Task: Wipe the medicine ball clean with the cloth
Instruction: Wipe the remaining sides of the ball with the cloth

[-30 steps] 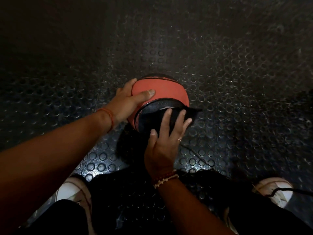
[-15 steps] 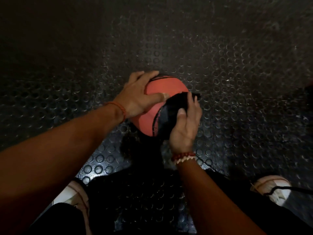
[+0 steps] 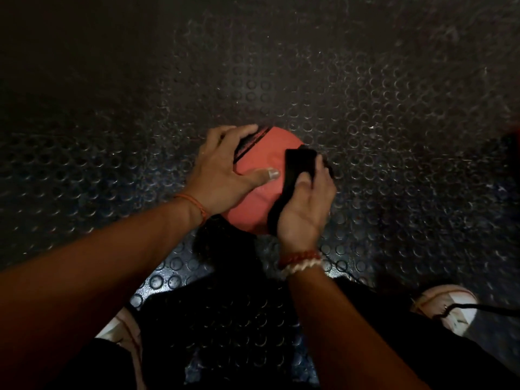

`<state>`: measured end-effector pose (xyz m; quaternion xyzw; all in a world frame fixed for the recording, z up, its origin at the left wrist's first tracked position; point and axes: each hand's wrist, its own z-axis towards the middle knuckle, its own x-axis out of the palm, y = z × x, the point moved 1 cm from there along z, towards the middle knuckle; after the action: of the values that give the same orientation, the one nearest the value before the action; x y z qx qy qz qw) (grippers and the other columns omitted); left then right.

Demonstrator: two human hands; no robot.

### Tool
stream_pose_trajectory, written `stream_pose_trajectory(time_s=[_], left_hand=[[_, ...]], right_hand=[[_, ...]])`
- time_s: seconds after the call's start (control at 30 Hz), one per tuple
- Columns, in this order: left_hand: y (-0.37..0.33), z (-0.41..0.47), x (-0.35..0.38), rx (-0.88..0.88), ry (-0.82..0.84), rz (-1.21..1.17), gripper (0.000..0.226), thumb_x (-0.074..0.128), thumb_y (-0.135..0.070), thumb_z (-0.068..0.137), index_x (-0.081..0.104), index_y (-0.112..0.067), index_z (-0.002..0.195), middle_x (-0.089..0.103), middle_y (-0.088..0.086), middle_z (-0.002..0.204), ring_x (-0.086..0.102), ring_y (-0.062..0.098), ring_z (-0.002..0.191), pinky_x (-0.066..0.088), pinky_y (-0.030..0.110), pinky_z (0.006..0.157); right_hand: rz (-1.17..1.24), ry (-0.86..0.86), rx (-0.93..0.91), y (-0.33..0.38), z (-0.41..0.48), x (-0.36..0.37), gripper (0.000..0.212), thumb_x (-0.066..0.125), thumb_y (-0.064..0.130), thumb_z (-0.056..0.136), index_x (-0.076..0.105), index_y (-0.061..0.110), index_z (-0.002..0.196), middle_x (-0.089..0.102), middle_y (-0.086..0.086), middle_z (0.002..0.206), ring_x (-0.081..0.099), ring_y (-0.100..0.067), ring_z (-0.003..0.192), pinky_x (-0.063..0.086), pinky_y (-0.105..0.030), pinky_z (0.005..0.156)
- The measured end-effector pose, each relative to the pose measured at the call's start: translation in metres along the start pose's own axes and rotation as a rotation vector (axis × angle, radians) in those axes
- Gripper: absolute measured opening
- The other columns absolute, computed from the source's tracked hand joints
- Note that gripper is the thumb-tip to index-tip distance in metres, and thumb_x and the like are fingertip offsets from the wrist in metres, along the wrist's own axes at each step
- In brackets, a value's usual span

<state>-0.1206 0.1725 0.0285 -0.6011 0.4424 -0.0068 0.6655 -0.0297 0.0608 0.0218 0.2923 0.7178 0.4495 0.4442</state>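
A: Starting with the left grip (image 3: 222, 175). Any change from half a second back?

B: Hardly any. Still spread over the far left of the medicine ball (image 3: 264, 161), fingers draped over the top edge, thumb laid flat across the red skin toward the right grip (image 3: 305, 204). Same orange thread (image 3: 197, 205) at that wrist.

A: And the ball itself?

B: Resting on the floor (image 3: 365, 94) between both grips, same spot as before. Turned, though. Black stripe (image 3: 247, 144) now tucked under the left grip's fingers; earlier, curving along the near side beside the cloth (image 3: 298, 164).

A: Over to the right grip, then?

B: Pinching the cloth, thumb on top, fingers curled behind. Cloth pressed against the ball's right flank, more upright than half a second ago, top end squared off just right of the left thumb tip, tail hanging down past the heel of the right grip. A second ago, laid flat with fingers fanned on the near face; no longer so. Red and pale bead bracelets (image 3: 299, 260) at that wrist as before.

A: Surface and room?

B: Dark rubber flooring, studded with raised rings, scuffed pale beyond and to the right of the grips. Dim all round, blackest far left of the left grip. Nearer than the grips, dark trousers (image 3: 225, 333). Left shoe (image 3: 121, 330), pale, below the left forearm. Right shoe (image 3: 447, 305), pale too, out past the right forearm, with a black cord (image 3: 484, 308) trailing off toward the right edge.
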Motion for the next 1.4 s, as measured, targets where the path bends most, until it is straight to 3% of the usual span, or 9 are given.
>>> stream_pose_trajectory(time_s=[0.17,0.27,0.37,0.53,0.77,0.93,1.07,1.3,1.4], left_hand=[[-0.002,0.0,0.003,-0.04,-0.025,0.007,0.089,0.063,-0.075,0.055,0.047,-0.04,0.135,0.035,-0.005,0.13,0.043,0.022,0.128,0.037,0.041,0.112],[0.0,-0.001,0.004,-0.05,-0.01,-0.026,0.085,0.066,-0.075,0.055,0.046,-0.046,0.132,0.034,-0.007,0.129,0.041,0.019,0.128,0.037,0.038,0.113],[0.001,-0.003,0.005,-0.079,-0.032,-0.13,0.068,0.06,-0.072,0.065,0.05,-0.05,0.128,0.034,-0.01,0.128,0.039,0.012,0.13,0.031,0.033,0.116],[0.013,-0.018,-0.007,-0.041,-0.13,-0.121,0.056,0.053,-0.061,0.076,0.052,-0.044,0.13,0.037,-0.003,0.129,0.039,0.011,0.129,0.029,0.033,0.117],[0.026,-0.026,-0.033,-0.123,-0.167,-0.061,0.065,0.054,-0.065,0.074,0.05,-0.04,0.134,0.032,-0.007,0.127,0.04,0.013,0.129,0.028,0.019,0.11],[0.025,-0.02,-0.032,-0.132,-0.159,-0.022,0.068,0.052,-0.067,0.071,0.05,-0.042,0.134,0.036,-0.002,0.134,0.04,0.02,0.131,0.032,0.037,0.115],[0.029,-0.024,-0.032,-0.108,-0.147,-0.011,0.065,0.052,-0.067,0.073,0.049,-0.043,0.134,0.037,-0.001,0.134,0.04,0.023,0.131,0.034,0.041,0.114],[0.027,-0.02,-0.03,-0.155,-0.185,-0.031,0.068,0.052,-0.07,0.071,0.051,-0.042,0.134,0.038,0.001,0.135,0.038,0.02,0.131,0.032,0.039,0.116],[0.027,-0.021,-0.03,-0.165,-0.193,-0.047,0.068,0.052,-0.069,0.071,0.051,-0.042,0.134,0.037,-0.002,0.132,0.038,0.018,0.131,0.031,0.037,0.116]], right_hand=[[-0.107,0.009,-0.093,0.008,-0.002,-0.004,0.056,0.034,0.036,0.089,0.044,0.027,0.143,0.035,-0.002,0.152,0.028,-0.016,0.141,0.019,-0.025,0.114],[0.112,0.044,0.221,0.003,0.039,-0.007,0.055,0.041,0.038,0.082,0.062,0.018,0.128,0.06,-0.005,0.13,0.053,-0.018,0.123,0.037,-0.031,0.11],[0.382,0.099,0.62,-0.001,0.055,-0.013,0.035,0.052,0.033,0.091,0.071,0.008,0.106,0.072,-0.008,0.096,0.068,-0.027,0.091,0.057,-0.034,0.081],[0.412,0.236,0.681,0.001,0.057,-0.005,0.029,0.051,0.029,0.096,0.069,0.011,0.081,0.071,-0.006,0.072,0.067,-0.021,0.062,0.054,-0.025,0.056],[0.28,0.283,0.577,0.015,0.049,0.032,0.032,0.056,0.031,0.086,0.071,0.009,0.103,0.069,-0.013,0.111,0.065,-0.029,0.102,0.051,-0.044,0.097],[-0.061,0.233,0.039,0.027,-0.008,0.021,0.051,0.035,0.039,0.09,0.05,0.029,0.138,0.04,0.003,0.149,0.035,-0.012,0.136,0.02,-0.021,0.111],[-0.221,0.355,-0.22,0.039,0.021,0.035,0.054,0.03,0.04,0.087,0.057,0.029,0.132,0.047,0.001,0.143,0.042,-0.016,0.132,0.03,-0.036,0.114],[-0.083,0.516,0.28,0.023,0.077,0.041,0.029,0.05,0.023,0.095,0.074,0.01,0.085,0.068,-0.014,0.104,0.061,-0.028,0.107,0.046,-0.045,0.102],[0.073,0.338,0.426,0.013,0.044,0.032,0.032,0.046,0.026,0.095,0.071,0.01,0.107,0.065,-0.009,0.119,0.058,-0.028,0.118,0.043,-0.038,0.106]])
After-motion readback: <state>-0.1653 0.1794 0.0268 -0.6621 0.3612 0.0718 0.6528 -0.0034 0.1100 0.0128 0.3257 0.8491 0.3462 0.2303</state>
